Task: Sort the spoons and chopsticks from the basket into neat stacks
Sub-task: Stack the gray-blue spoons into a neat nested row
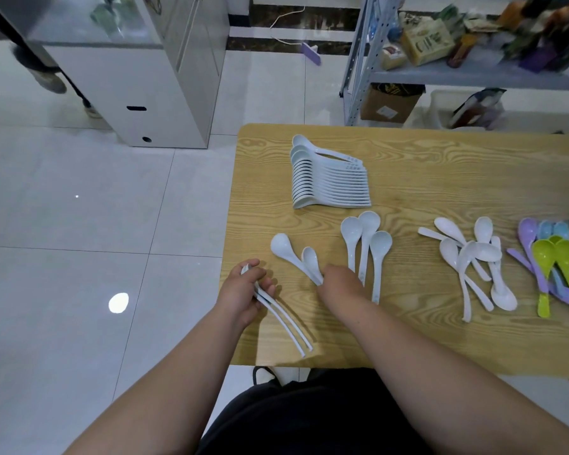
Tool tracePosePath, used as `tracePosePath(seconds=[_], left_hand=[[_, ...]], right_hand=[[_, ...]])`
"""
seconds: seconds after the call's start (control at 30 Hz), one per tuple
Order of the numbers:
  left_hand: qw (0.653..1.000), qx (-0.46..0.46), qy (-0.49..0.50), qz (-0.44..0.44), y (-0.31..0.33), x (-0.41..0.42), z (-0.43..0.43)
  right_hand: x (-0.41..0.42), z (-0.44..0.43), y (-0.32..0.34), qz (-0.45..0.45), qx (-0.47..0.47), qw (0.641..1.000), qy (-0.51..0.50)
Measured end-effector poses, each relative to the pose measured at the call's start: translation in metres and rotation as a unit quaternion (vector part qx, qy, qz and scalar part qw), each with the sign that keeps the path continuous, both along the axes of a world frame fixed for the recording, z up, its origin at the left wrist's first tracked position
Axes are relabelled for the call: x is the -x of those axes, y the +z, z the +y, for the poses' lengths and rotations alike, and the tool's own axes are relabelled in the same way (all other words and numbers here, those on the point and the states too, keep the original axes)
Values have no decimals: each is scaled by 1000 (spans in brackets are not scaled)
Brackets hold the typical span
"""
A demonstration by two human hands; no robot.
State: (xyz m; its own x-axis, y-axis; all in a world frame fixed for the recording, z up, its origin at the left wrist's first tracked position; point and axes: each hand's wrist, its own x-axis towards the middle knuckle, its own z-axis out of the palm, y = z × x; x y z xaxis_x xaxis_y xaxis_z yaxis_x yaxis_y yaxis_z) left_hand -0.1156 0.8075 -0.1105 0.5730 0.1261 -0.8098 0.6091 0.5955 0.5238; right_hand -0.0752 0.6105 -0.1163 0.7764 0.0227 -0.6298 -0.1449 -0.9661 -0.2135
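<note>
My left hand (243, 292) grips a few white long-handled spoons (286, 330) at the table's near left corner, their handles pointing toward me. My right hand (340, 284) rests over the handle ends of two white spoons (296, 254) lying on the wooden table (440, 178); its fingers are hidden, so the grasp is unclear. Three more white spoons (365, 244) lie side by side just right of that hand. A neat stack of white soup spoons (329, 178) stands farther back. A loose pile of white spoons (473, 257) lies to the right.
Coloured plastic spoons (552, 257), purple, blue and green, lie at the table's right edge. A metal shelf rack (473, 73) with boxes stands behind the table. A white cabinet (145, 93) stands on the tiled floor at the left.
</note>
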Motion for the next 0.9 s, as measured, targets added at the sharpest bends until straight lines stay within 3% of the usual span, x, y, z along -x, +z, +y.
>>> tracePosePath(seconds=[0.13,0.43,0.7,0.9], left_hand=[[1000,2,-3,3,0,6,6],[999,-28,-1,-34,13,20,19],[996,-35,-48,-73,36,22,10],[991,12,-88,-99,51,23,-14]], right_hand=[[12,3,4,-32,-6,999,29],[71,3,51,-71,-233,969,-24],[97,-15,73,-74,-270,960,20],[80,-41,81,-62,-363,924,-103]])
